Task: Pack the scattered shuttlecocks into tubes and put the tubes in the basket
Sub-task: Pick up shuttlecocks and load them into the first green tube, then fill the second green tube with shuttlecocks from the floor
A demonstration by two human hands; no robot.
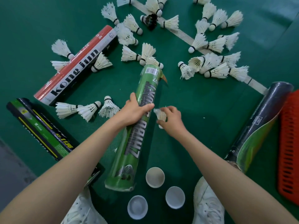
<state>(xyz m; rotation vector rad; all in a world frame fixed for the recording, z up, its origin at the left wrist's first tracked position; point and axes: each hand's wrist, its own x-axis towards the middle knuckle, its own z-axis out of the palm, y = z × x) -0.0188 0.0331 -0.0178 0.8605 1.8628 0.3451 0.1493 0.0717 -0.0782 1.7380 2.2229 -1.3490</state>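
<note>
My left hand (135, 111) grips the middle of a long green tube (129, 149) that lies pointing away from me on the green floor. Just right of it, my right hand (172, 121) holds a white shuttlecock (160, 114) close beside the tube. Several white shuttlecocks lie scattered ahead, in a cluster at the far right (212, 68) and another at the far middle (129, 54). A few more shuttlecocks (87, 109) lie to the left of my left hand. The orange basket (289, 147) shows at the right edge.
A red, white and black tube (76, 68) lies at the left, a black and green tube (43, 128) under my left forearm, and a dark tube (258, 126) beside the basket. Three round white caps (155, 177) lie between my white shoes (208, 206). One black shuttlecock (149, 20) lies far ahead.
</note>
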